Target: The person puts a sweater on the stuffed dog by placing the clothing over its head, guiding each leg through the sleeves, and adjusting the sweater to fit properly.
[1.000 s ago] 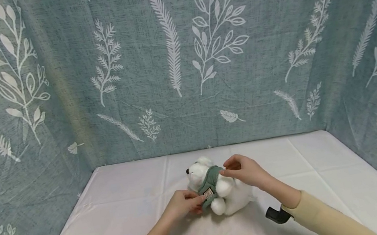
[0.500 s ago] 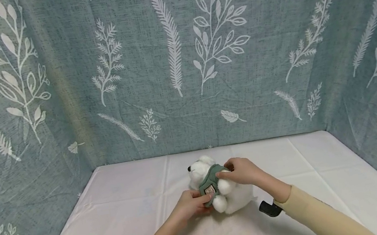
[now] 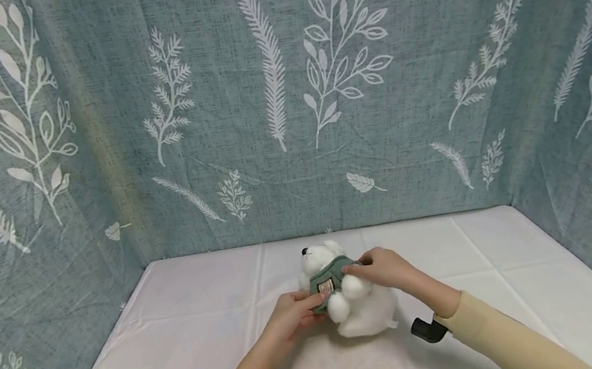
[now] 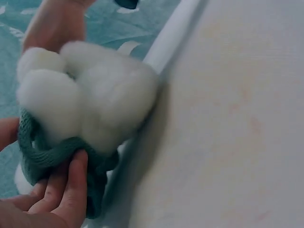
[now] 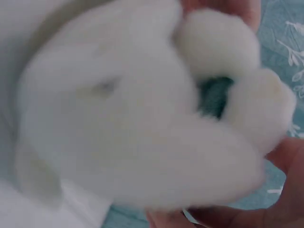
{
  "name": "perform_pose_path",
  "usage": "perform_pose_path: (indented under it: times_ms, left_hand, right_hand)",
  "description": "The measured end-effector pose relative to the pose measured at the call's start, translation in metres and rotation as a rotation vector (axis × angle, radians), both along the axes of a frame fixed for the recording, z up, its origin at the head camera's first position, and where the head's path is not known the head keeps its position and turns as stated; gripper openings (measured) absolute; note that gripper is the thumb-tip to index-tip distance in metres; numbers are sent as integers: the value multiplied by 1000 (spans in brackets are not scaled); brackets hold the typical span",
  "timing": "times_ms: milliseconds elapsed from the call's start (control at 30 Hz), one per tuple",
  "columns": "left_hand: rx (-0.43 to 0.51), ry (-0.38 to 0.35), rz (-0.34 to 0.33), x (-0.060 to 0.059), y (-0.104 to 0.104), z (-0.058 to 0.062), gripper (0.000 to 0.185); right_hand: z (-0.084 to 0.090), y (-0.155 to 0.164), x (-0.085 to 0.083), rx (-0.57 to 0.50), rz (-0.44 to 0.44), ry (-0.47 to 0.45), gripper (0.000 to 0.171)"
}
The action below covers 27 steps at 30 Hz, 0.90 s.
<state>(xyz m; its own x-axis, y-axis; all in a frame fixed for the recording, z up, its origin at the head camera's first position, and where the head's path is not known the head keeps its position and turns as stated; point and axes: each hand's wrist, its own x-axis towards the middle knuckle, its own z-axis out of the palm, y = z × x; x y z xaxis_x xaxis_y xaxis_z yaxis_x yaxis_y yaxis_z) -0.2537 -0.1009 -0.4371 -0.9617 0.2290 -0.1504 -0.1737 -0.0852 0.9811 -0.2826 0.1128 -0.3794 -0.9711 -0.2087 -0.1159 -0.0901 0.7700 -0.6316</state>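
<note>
A white plush toy dog [image 3: 368, 313] with a black nose lies tilted back on the table, its head toward the far side. Round its upper body sits a green knitted vest [image 3: 335, 270] with a small patch. My left hand [image 3: 290, 318] pinches the vest's edge near the patch, thumb on top. In the left wrist view its fingers [image 4: 76, 178] lie under the knit rim. At the toy's other side my right hand [image 3: 387, 268] grips the vest by the upper foreleg. The right wrist view is mostly filled by the blurred white plush [image 5: 128, 133].
A white cloth covers the table [image 3: 197, 327]. Blue-green curtains [image 3: 236, 91] with white leaf prints stand behind it and at both sides. A black wrist mount [image 3: 429, 330] is strapped at each sleeve cuff.
The toy has turned, its head swinging right and away while its rear end comes nearer. My left hand has moved right and slightly up with the vest; the right hand has closed on the vest.
</note>
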Motion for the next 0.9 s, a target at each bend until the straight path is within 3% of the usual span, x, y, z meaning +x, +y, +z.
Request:
perform_pose_path:
  times_ms: [133,233,400,567,667,767,900]
  left_hand:
    - [5,22,62,-4,-3,9,37]
    - [-2,25,71,-6,-4,15,35]
    - [-45,40,88,-10,-4,26,33]
    - [-156,103,120,-14,-2,36,34]
    - [-240,151,109,-15,1,41,39]
    - [-305,187,85,-13,4,44,43]
    - [-318,211,25,-9,11,46,40]
  right_hand:
    - [-4,2,4,-172,-65,-140,57]
    - [-7,4,7,-297,-89,-205,53]
    - [-14,7,9,-524,-38,-320,31]
    - [-29,10,12,-752,57,-475,28]
    - [-39,11,16,-815,107,-506,15]
    - [-48,13,20,-830,146,-517,20]
    - [-60,15,25,-848,170,-567,17]
